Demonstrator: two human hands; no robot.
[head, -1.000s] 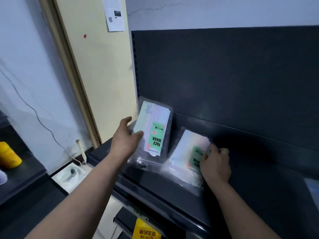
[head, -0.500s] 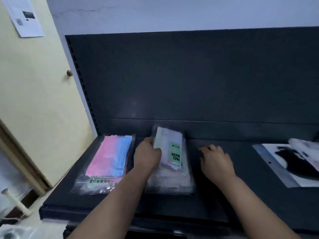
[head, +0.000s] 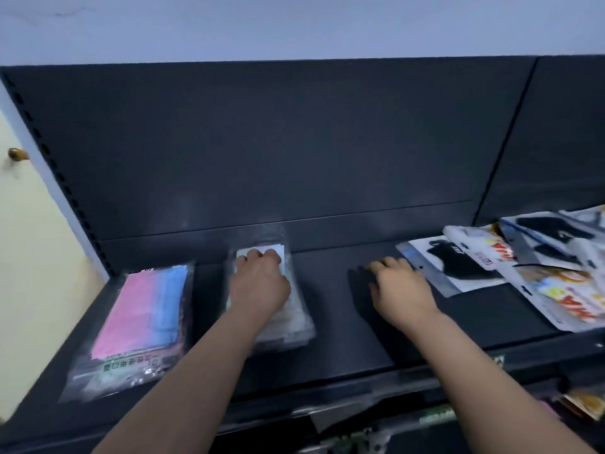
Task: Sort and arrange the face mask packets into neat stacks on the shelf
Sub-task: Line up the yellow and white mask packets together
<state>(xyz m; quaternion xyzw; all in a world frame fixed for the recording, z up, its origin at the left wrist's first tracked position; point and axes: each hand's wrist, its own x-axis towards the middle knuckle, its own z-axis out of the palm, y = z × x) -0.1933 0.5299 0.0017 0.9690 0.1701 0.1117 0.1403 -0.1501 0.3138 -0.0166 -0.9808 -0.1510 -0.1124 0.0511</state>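
A stack of clear packets with pale green and white masks [head: 294,319] lies on the dark shelf [head: 343,339] left of centre. My left hand [head: 258,283] rests flat on top of it, fingers curled at the far edge. A pink and blue mask packet stack [head: 140,322] lies at the shelf's left end. My right hand [head: 397,290] hovers palm down over bare shelf with fingers apart, holding nothing, its fingertips close to a black-mask packet [head: 448,260]. Several loose packets with red and yellow print [head: 563,290] lie jumbled at the right.
The shelf's dark back panel [head: 262,142] rises behind the packets. A cream door with a knob [head: 18,154] stands at the left. A lower shelf with small goods [head: 576,404] shows at the bottom right.
The view swung right. My left hand set the green packet down onto the middle stack and now presses on it. My right hand let go and moved right toward the loose packets.
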